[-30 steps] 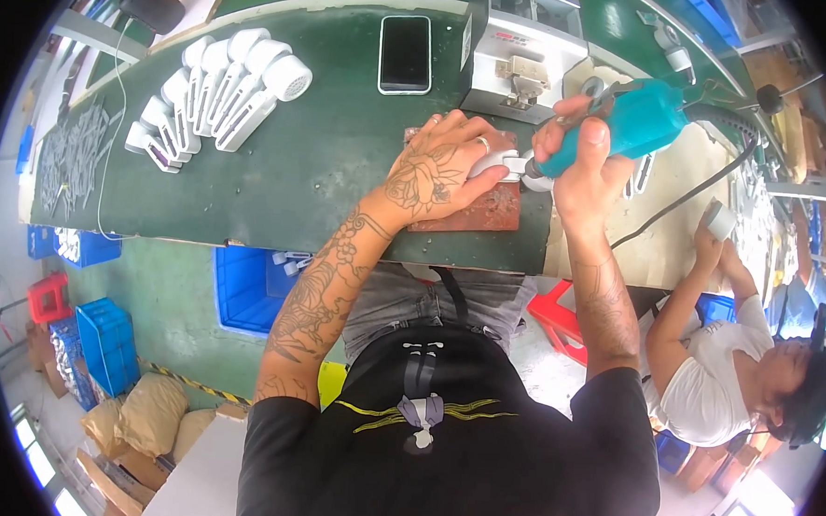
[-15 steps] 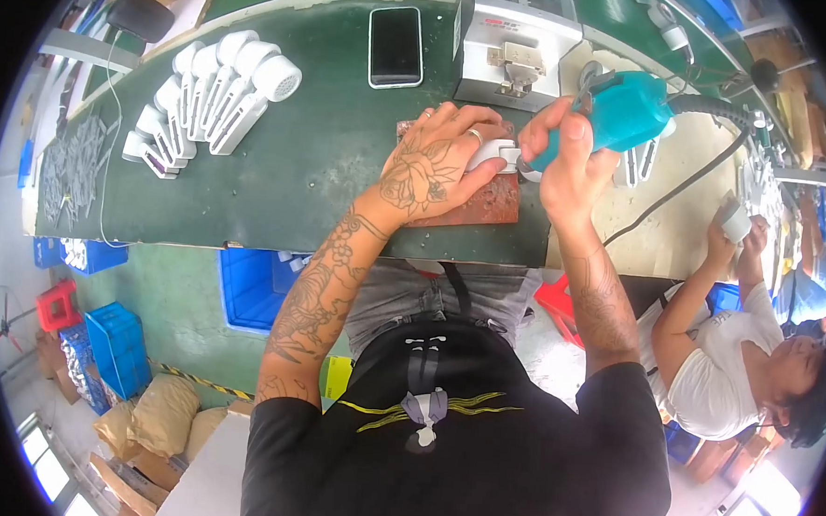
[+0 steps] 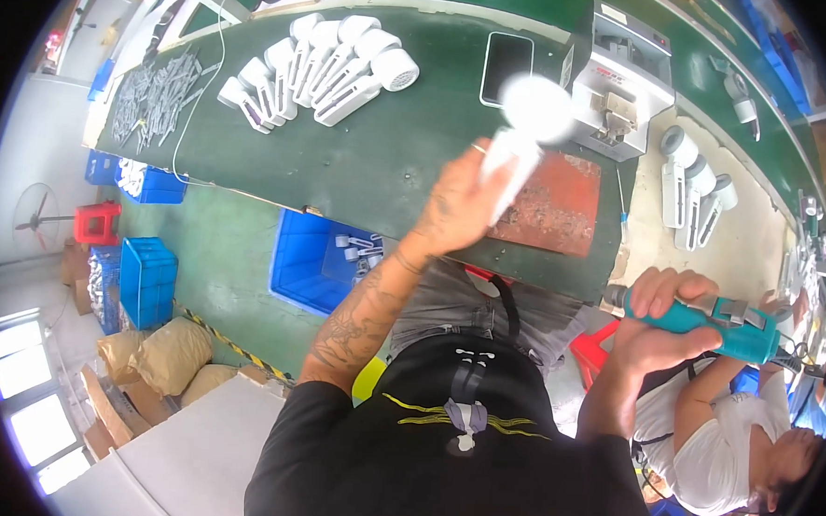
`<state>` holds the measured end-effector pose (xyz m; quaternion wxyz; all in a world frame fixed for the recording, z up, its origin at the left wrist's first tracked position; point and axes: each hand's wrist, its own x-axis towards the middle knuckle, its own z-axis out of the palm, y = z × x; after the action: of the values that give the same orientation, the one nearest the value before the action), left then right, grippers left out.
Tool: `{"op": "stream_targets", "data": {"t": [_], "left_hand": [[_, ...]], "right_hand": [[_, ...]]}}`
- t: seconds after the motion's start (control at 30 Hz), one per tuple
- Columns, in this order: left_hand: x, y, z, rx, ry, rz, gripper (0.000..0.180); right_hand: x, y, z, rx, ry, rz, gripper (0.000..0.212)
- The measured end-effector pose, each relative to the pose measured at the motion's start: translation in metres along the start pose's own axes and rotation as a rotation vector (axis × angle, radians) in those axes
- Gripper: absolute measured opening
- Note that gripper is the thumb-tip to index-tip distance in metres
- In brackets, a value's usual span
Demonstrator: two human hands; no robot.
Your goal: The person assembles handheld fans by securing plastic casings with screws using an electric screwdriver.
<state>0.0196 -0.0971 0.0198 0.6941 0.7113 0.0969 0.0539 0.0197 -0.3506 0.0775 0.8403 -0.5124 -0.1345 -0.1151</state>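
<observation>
Far to the left of the left hand, a heap of small metal parts [image 3: 156,90] lies on the green tabletop [image 3: 361,171]. Nearer, up and left of that hand, white fans [image 3: 316,61] lie packed in a neat row, heads up, handles down.

The left hand [image 3: 458,200] is closed around the handle of one white fan [image 3: 527,124], lifted clear of the tabletop; its round head is blurred, so it is in motion. A good carry keeps the grip low on the handle, head free, and lowers it flat beside the row without knocking its neighbours. Just right of this hand lies a rust-red mat [image 3: 551,205], with nothing on it. A phone [image 3: 505,68] lies above the hand, and a grey machine [image 3: 619,77] stands up and to the right.

Further right, three more fans [image 3: 692,184] lie on a paler surface. The right hand [image 3: 657,318] is wrapped around a teal driver [image 3: 709,320], held low, off the tabletop edge and near the lap. Keeping the tip pointed away from the body and the cable slack seems wise while the other hand works. Below this hand sits another person in a white shirt [image 3: 716,442].
</observation>
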Motion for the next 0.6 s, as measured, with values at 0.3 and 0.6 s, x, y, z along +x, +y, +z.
{"op": "stream_targets", "data": {"t": [0.3,0.6], "left_hand": [[0.005,-0.007,-0.071,-0.416,0.448,-0.107,0.041],[0.027,-0.030,-0.107,1.386,0.513,0.242,0.049]], "right_hand": [[-0.011,0.008,-0.015,-0.174,0.018,0.062,0.077],[-0.013,0.004,-0.007,-0.136,0.024,0.096,0.072]]}}
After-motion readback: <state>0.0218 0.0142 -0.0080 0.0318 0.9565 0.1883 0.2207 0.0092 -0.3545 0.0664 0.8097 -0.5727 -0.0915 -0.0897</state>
